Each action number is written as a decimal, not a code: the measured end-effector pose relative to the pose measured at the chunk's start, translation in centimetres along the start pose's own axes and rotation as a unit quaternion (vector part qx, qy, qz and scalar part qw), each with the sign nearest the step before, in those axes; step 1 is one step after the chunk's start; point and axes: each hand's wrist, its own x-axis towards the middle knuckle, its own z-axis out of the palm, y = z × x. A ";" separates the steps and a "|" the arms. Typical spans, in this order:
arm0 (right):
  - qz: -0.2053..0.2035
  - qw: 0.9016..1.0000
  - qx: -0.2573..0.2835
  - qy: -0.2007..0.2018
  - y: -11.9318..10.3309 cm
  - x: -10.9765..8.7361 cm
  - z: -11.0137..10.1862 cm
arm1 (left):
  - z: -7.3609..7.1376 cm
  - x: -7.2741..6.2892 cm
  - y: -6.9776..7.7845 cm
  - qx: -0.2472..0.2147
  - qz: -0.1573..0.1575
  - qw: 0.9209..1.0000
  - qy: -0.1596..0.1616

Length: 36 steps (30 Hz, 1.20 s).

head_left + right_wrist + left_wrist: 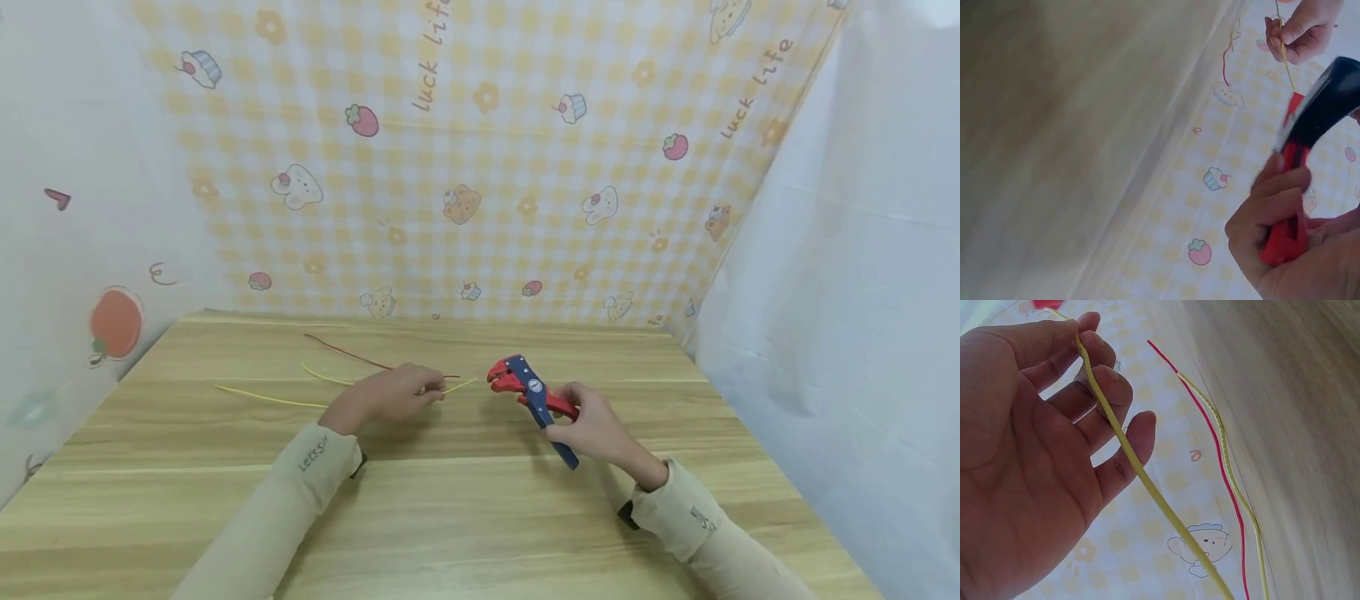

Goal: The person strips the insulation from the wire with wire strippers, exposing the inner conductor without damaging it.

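Between thumb and forefinger my left hand pinches a yellow wire, which crosses the open palm side in the left wrist view. The wire's free tip points right, toward the head of a wire stripper and just short of it. That tool is dark blue and red, and my right hand grips it by its handles, fingers curled round the red one. In the right wrist view the wire tip appears close to the tool's red head. Whether they touch there is hard to tell.
A red wire and another yellow wire lie on the wooden table beyond my left hand. A yellow checked cloth with cartoon prints hangs behind the table, and pale sheets hang at the sides.
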 end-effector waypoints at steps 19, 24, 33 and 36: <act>0.125 0.931 0.293 -0.181 -0.4 0.3 -0.4 | 0.1 0.0 -0.2 -0.006 -0.005 1.000 0.003; 0.129 0.907 0.346 -0.204 -0.4 0.3 -0.3 | 0.1 0.0 -0.4 0.001 -0.005 1.000 0.004; 0.084 0.835 0.465 -0.281 -0.7 -0.1 -0.4 | 0.0 0.0 -0.2 -0.011 -0.001 1.000 0.001; 0.069 0.819 0.487 -0.296 -0.7 -0.2 -0.5 | -0.1 -0.1 -0.1 -0.010 -0.002 1.000 0.001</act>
